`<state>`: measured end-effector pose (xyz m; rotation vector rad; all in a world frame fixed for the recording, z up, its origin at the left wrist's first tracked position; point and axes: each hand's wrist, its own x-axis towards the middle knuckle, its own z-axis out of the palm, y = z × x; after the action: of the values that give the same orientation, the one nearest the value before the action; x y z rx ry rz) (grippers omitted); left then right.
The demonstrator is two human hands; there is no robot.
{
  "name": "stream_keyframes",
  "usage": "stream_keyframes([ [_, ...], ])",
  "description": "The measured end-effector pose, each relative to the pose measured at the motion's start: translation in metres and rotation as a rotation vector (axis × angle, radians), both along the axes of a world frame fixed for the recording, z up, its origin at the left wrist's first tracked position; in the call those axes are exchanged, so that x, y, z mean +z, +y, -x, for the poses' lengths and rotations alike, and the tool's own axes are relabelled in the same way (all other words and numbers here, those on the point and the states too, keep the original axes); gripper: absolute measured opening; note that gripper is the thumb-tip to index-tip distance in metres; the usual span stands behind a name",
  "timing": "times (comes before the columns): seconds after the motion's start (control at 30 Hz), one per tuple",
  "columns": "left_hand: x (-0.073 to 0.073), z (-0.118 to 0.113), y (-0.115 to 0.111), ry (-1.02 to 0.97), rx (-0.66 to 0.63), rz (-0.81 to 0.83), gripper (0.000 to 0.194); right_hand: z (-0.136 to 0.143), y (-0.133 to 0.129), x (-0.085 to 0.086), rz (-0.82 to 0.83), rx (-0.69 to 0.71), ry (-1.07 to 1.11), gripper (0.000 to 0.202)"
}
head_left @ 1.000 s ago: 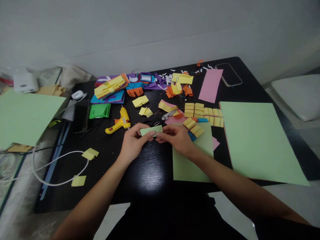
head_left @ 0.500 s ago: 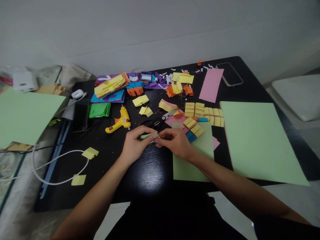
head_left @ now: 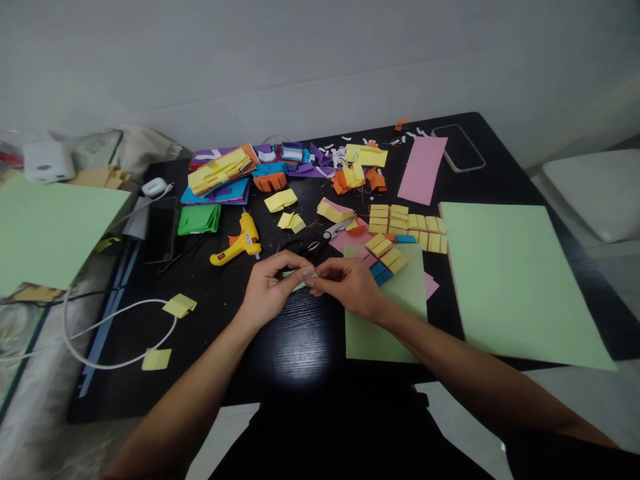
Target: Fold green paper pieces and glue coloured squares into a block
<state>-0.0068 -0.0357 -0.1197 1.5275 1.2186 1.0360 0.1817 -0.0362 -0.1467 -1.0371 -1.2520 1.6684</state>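
Glue gun (head_left: pixel 243 243): on the counter (head_left: pixel 210 347), fwd-L of the L fingers; I'd keep it out of my work zone. L hand (head_left: pixel 267 287): thumb + fingers pinching a green paper slip (head_left: pixel 287 273), mostly hidden. R hand (head_left: pixel 353 283): thumb + fingers pinching slip's R end; exact contact hidden. If creasing, I'd align edges 1st, anchor w/ L, press w/ R thumb evenly. Green sheet (head_left: pixel 383 333): below R wrist; I'd avoid dragging it. Yellow stacks (head_left: pixel 387 252): fwd-R of R fingers; don't bump.
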Motion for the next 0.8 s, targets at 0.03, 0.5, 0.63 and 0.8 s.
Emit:
stream_keyframes([
  [0.03, 0.000, 0.000, 0.000, 0.001, 0.007, 0.019, 0.022, 0.000, 0.001, 0.000, 0.019, 0.003, 0.009, 0.036],
  [0.5, -0.009, 0.009, 0.011, -0.122, 0.165, 0.145, 0.036, -0.005, 0.016, 0.001, 0.143, -0.179, 0.175, 0.041],
  [0.63, -0.009, 0.008, 0.010, -0.152, 0.139, 0.153, 0.029, -0.004, 0.016, -0.001, 0.145, -0.165, 0.164, 0.043],
  [0.8, -0.008, 0.009, 0.010, -0.134, 0.115, 0.122, 0.026, -0.004, 0.013, 0.001, 0.029, -0.270, 0.167, 0.046],
])
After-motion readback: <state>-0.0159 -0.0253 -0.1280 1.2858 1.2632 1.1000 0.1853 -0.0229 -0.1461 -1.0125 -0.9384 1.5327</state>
